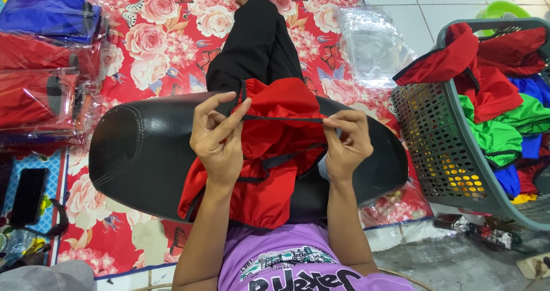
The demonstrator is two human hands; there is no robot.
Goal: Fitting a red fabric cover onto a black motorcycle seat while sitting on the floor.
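A red fabric cover with black trim [269, 147] lies bunched on a black seat cushion [137, 153] across my lap. My left hand [216, 139] pinches one end of the cover's black strap [283, 119] near its upper left. My right hand [347, 143] pinches the other end at the right. The strap is pulled taut and level between the two hands. My black-trousered leg [255, 44] stretches out ahead over the mat.
A grey perforated basket [435, 147] at the right holds red, green and blue fabric pieces. Packaged red and blue items in clear bags [46, 61] are stacked at the left. Empty clear bags [372, 44] lie on the floral mat [166, 44]. A dark phone [27, 196] rests at lower left.
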